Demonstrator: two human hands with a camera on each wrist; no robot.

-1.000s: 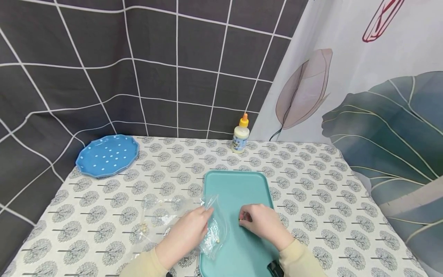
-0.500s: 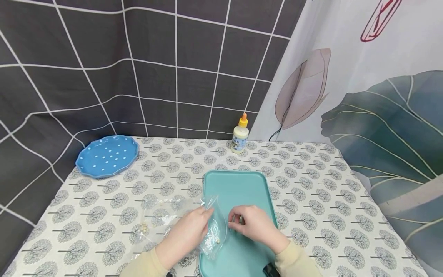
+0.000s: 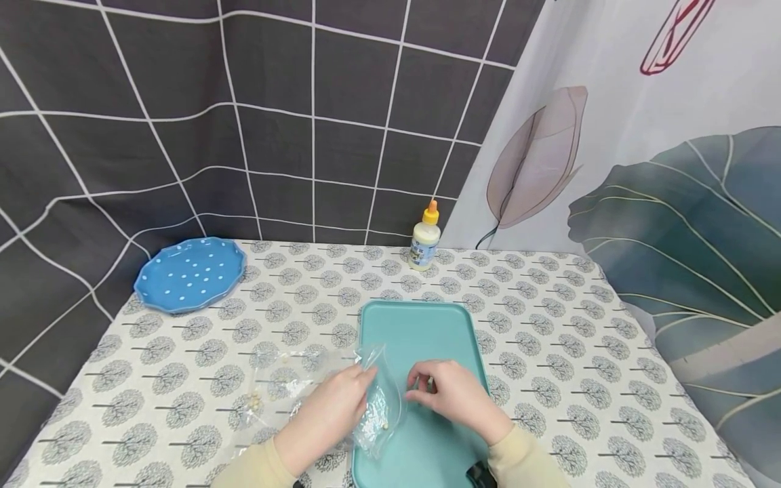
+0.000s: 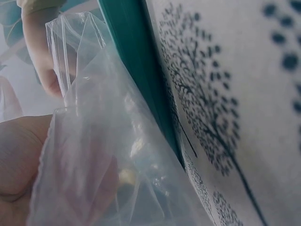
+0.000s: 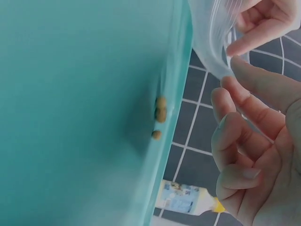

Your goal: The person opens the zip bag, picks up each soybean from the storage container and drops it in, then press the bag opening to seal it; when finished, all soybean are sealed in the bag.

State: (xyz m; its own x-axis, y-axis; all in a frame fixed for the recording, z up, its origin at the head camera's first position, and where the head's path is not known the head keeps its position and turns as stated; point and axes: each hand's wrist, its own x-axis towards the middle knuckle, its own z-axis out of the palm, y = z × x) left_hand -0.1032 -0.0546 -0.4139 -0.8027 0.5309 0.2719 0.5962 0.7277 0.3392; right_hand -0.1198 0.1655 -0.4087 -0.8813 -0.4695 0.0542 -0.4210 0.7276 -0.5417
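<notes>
Clear plastic bag draped over the left rim of the teal tray, mouth held up, a few pale beads settled low inside. Pinched at its upper edge by the left hand, fingers curled on the film; seen close in the left wrist view as crumpled film against the tray's edge.

Right hand now just beside the bag's mouth, having slid leftward across the tray since a second ago. Fingertips at the film's edge, touching or nearly so; holding something small or not, cannot tell. Probably closing in on the opening, then.

Three small tan beads lying loose on the tray floor. Farther out: another clear bag and stray beads on the tree-print tablecloth, blue dotted plate far left, glue bottle at the back.
</notes>
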